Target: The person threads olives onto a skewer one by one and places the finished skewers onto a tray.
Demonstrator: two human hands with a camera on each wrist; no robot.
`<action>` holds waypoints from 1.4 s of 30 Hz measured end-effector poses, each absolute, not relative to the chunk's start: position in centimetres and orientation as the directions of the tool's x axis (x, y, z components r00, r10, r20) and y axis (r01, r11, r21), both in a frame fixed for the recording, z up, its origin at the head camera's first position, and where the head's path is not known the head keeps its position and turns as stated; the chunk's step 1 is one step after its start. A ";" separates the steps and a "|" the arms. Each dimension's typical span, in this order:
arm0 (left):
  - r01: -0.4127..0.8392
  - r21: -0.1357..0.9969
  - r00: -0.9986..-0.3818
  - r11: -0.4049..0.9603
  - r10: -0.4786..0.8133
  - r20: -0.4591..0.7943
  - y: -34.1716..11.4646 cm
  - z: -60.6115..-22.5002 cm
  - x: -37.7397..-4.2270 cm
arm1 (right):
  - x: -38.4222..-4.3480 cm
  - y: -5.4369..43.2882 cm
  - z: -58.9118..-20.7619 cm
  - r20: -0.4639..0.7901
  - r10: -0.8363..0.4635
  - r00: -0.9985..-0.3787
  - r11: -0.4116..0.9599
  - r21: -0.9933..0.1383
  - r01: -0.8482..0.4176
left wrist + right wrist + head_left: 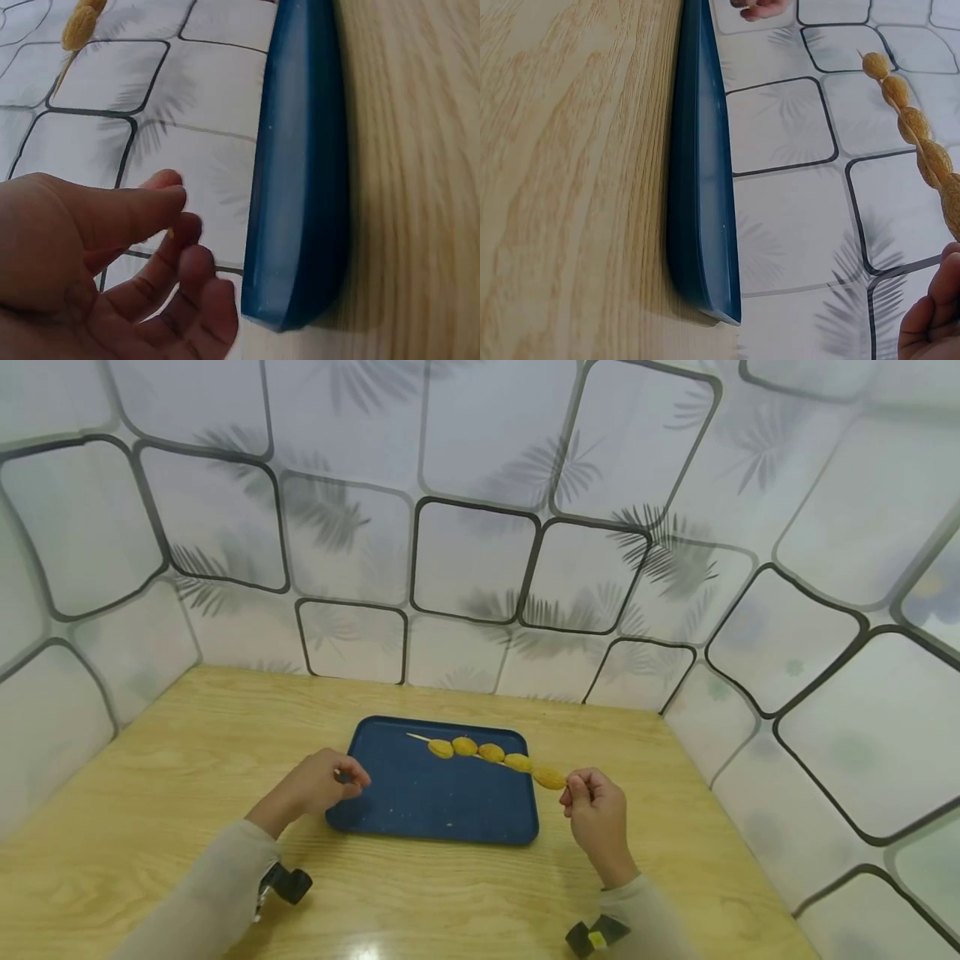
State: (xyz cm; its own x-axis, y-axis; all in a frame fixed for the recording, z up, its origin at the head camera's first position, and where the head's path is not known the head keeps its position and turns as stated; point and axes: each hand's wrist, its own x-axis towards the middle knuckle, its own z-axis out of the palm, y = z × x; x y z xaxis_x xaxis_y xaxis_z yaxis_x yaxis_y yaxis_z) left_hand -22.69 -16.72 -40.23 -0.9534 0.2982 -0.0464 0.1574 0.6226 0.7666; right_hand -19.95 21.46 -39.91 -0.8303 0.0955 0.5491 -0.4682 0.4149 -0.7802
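My right hand (596, 814) pinches one end of a skewer (491, 752) between thumb and fingers. Several golden, oval, rough-skinned food pieces are threaded along it, and its bare pale tip points left. In the right wrist view, the row of pieces (913, 126) slants up and away from the fingertips, raised above the tray. A dark blue rectangular tray (431, 806) lies under the skewer in the head view. My left hand (322, 781) hovers by the tray's left rim, its fingers loosely bent and holding nothing; a tiny yellowish speck (170, 233) shows at a fingertip.
The tray stands on a light wood-grain table (420, 893). Behind and beside the table rise pale walls (480, 560) with dark rounded squares and grey leaf prints. A few small crumbs (450, 824) dot the tray's floor. Each wrist wears a small black camera (288, 883).
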 end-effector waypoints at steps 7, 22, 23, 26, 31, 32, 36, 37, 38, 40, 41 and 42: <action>0.221 0.627 -0.924 0.747 0.366 -0.111 -17.1 -40.4 -22.5 | -19.8 21.5 -39.8 0.565 0.093 -0.820 0.407 -0.773 -0.486; 0.244 0.638 -0.923 0.731 0.378 -0.079 -17.4 -40.5 -22.3 | -19.7 21.6 -39.8 0.520 0.121 -0.845 0.395 -0.807 -0.439; 0.239 0.644 -0.926 0.727 0.370 -0.074 -17.4 -40.5 -22.3 | -19.7 21.6 -39.8 0.514 0.123 -0.849 0.393 -0.811 -0.433; 0.224 0.665 -0.939 0.712 0.341 -0.049 -17.5 -40.5 -22.3 | -19.8 21.7 -39.8 0.491 0.133 -0.861 0.392 -0.824 -0.409; 0.150 0.751 -0.962 0.642 0.271 -0.039 -17.9 -41.0 -22.4 | -20.2 21.8 -40.0 0.414 0.178 -0.893 0.377 -0.867 -0.326; 0.136 0.770 -0.965 0.623 0.259 -0.039 -18.0 -41.1 -22.4 | -20.3 21.8 -40.0 0.393 0.190 -0.900 0.368 -0.878 -0.305; 0.079 0.845 -0.976 0.529 0.214 -0.042 -18.5 -41.2 -22.6 | -20.9 21.5 -40.1 0.327 0.225 -0.918 0.333 -0.911 -0.243; 0.068 0.857 -0.978 0.510 0.203 -0.043 -18.5 -41.1 -22.6 | -21.1 21.5 -40.1 0.315 0.230 -0.921 0.327 -0.916 -0.232; 0.055 0.869 -0.981 0.492 0.191 -0.046 -18.6 -41.1 -22.6 | -21.2 21.4 -40.1 0.305 0.234 -0.923 0.319 -0.921 -0.223; 0.027 0.890 -0.983 0.455 0.173 -0.058 -18.8 -41.0 -22.6 | -21.6 21.1 -40.2 0.290 0.234 -0.928 0.309 -0.927 -0.212; 0.010 0.901 -0.984 0.433 0.164 -0.068 -18.9 -41.0 -22.6 | -21.7 20.9 -40.2 0.284 0.230 -0.931 0.303 -0.930 -0.209; 0.001 0.909 -0.984 0.418 0.161 -0.073 -18.9 -41.0 -22.6 | -21.9 20.8 -40.2 0.279 0.228 -0.933 0.294 -0.933 -0.208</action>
State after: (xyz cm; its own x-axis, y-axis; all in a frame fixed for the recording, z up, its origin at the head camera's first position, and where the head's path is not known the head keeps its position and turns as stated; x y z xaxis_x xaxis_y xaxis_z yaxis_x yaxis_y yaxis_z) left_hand -22.62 -18.92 -40.98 -0.9842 0.1610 -0.0731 0.0008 0.4176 0.9086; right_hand -21.91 20.78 -40.24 -0.9328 0.2277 0.2795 -0.2077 0.2943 -0.9329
